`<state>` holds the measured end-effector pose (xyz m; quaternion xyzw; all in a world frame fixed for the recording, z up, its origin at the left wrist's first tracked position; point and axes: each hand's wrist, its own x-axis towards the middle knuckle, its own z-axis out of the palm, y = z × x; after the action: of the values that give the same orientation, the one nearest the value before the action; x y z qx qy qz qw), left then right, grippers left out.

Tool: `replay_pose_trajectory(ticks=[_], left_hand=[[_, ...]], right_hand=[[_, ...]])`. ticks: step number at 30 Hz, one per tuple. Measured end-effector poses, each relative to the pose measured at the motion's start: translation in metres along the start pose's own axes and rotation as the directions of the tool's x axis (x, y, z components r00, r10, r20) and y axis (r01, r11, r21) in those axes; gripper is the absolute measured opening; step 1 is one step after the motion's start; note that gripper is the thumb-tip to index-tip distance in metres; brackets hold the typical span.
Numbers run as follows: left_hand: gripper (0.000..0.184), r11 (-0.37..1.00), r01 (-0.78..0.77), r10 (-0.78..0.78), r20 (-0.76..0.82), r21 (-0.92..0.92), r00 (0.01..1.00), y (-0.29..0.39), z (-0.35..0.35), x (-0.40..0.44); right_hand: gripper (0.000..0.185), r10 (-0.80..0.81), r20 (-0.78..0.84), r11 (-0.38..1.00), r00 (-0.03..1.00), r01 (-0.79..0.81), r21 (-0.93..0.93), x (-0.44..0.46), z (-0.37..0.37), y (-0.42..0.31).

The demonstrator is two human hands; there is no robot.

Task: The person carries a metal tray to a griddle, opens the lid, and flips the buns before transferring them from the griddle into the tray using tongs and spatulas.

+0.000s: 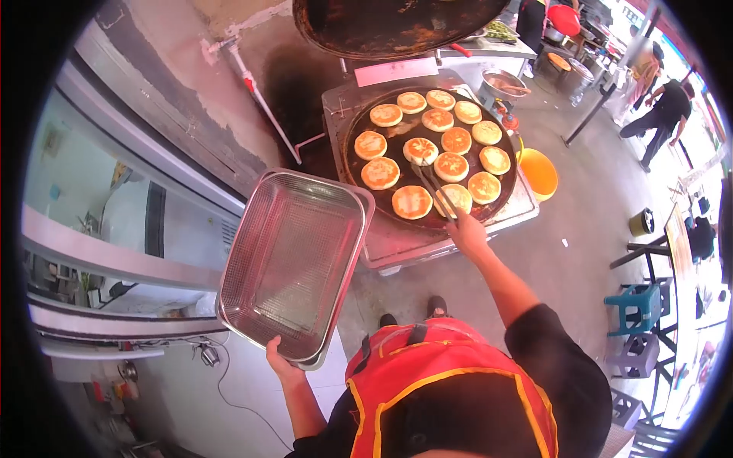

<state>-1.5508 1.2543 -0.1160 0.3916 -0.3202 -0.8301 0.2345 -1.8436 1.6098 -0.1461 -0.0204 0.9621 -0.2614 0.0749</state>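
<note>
My left hand (282,362) grips the near rim of a rectangular metal mesh basket (298,259), tilted beside the cooker, with no bread in it. A second tray edge shows beneath the basket. In my right hand (467,233) is a pair of metal tongs (437,192), reaching over a round dark griddle (397,136). The tong tips are at the near edge of a browned flatbread (421,149) in the middle; whether they pinch it I cannot tell. Several more round flatbreads (380,173) lie spread over the griddle, golden brown on top.
The raised griddle lid (397,30) stands behind the griddle. A yellow-orange bucket (539,174) and a metal pot (504,85) are on the right. Stools, including a teal one (635,309), stand by a table. Another person (666,114) bends at far right.
</note>
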Motion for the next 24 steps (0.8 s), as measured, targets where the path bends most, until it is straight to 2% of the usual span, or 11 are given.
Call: replay_pose_trajectory(ticks=[3,5,7,10,12,13,16,17,20,22,24], left_hand=[[0.043,1.000,0.011,-0.011,-0.032,0.009,0.999,0.005,0.007,-0.003],[0.044,0.999,0.050,-0.050,-0.046,0.012,0.998,0.004,-0.001,0.000],[0.044,0.999,-0.013,0.015,-0.032,0.046,0.999,0.003,0.005,-0.006],[0.045,0.998,-0.017,0.018,-0.023,0.068,1.000,0.003,0.003,-0.005],[0.045,0.998,0.011,-0.009,-0.026,0.068,1.000,-0.003,0.000,-0.005],[0.045,0.997,0.022,-0.020,-0.025,0.068,0.999,-0.005,0.000,-0.003],[0.046,0.996,-0.015,0.016,-0.016,0.091,1.000,-0.012,0.010,-0.006],[0.046,0.994,-0.040,0.042,-0.016,0.101,0.999,-0.014,0.013,-0.010],[0.046,0.991,-0.046,0.044,0.015,0.124,0.999,-0.021,0.001,-0.003],[0.047,0.969,-0.092,0.108,-0.061,0.230,0.992,-0.022,0.001,-0.010],[0.049,0.969,-0.082,0.101,-0.072,0.234,0.992,-0.025,-0.002,-0.014]], right_hand=[[0.037,0.006,-0.081,1.000,0.997,-0.008,-0.030,0.030,0.011,-0.017],[0.036,0.066,-0.070,0.998,0.995,-0.066,-0.001,0.037,0.007,-0.017],[0.033,0.092,-0.065,0.995,0.994,-0.089,0.048,0.027,-0.006,-0.018],[0.031,0.111,-0.195,0.993,0.975,-0.101,0.059,-0.002,-0.032,0.013],[0.030,0.183,-0.260,0.982,0.948,-0.189,0.005,-0.013,-0.047,0.034],[0.032,0.223,-0.221,0.971,0.949,-0.237,-0.038,-0.012,-0.049,0.041],[0.035,0.307,-0.076,0.952,0.949,-0.306,0.027,0.002,-0.026,0.045],[0.035,0.224,-0.148,0.974,0.963,-0.219,0.049,0.002,-0.015,0.043],[0.035,0.106,-0.126,0.993,0.986,-0.100,0.058,0.012,-0.023,0.046],[0.033,0.140,-0.208,0.990,0.968,-0.137,0.030,0.034,-0.038,0.052],[0.030,0.148,-0.248,0.989,0.957,-0.146,0.027,0.061,-0.059,0.060]])
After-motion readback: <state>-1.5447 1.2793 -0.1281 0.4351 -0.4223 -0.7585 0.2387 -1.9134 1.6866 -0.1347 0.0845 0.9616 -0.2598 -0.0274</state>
